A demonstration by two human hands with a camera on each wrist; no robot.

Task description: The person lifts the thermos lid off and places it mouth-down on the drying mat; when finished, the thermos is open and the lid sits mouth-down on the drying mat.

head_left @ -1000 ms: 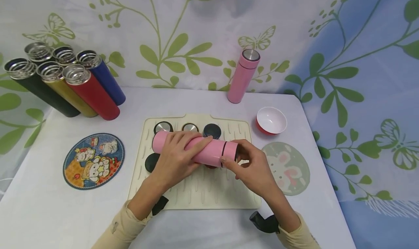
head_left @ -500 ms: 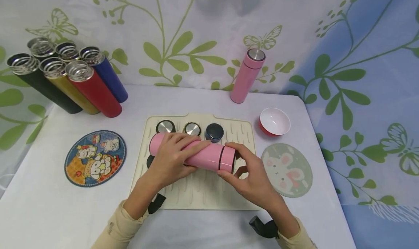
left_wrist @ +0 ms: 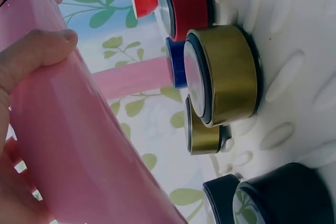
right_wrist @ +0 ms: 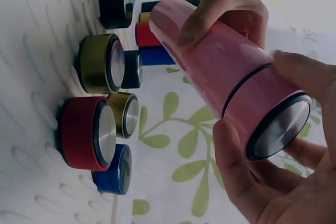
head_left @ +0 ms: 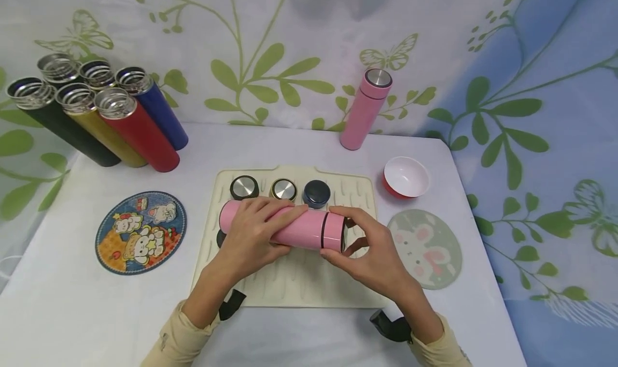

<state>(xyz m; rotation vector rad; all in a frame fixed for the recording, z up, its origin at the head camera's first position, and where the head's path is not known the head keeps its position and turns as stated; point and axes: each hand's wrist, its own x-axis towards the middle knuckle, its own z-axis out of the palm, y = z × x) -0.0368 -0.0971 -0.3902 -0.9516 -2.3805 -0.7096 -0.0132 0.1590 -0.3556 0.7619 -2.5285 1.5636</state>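
A pink thermos bottle (head_left: 299,230) lies almost level in the air over the cream ridged mat (head_left: 309,292). My left hand (head_left: 256,233) grips its body from above, thumb along the near side. At the bottle's right end, my right hand (head_left: 374,251) holds the pink lid (right_wrist: 273,116) between thumb and fingers. The lid sits on the bottle, with a dark ring at the joint and a steel disc on its end. Below on the mat stand loose lids: black (head_left: 243,188), gold (head_left: 284,189), blue (head_left: 316,193) and red (right_wrist: 86,132). The bottle hides some of them in the head view.
Several lidless bottles, including a red bottle (head_left: 140,133) and a blue bottle (head_left: 156,109), stand at the back left. A lidded pink bottle (head_left: 364,112) stands at the back. A red-white bowl (head_left: 406,177), cartoon mat (head_left: 141,233) and rabbit mat (head_left: 425,249) flank the ridged mat.
My right hand's fingers have shifted round the lid, with the forefinger now stretched over its top. The bottle has moved slightly left, and the head view has shifted a little.
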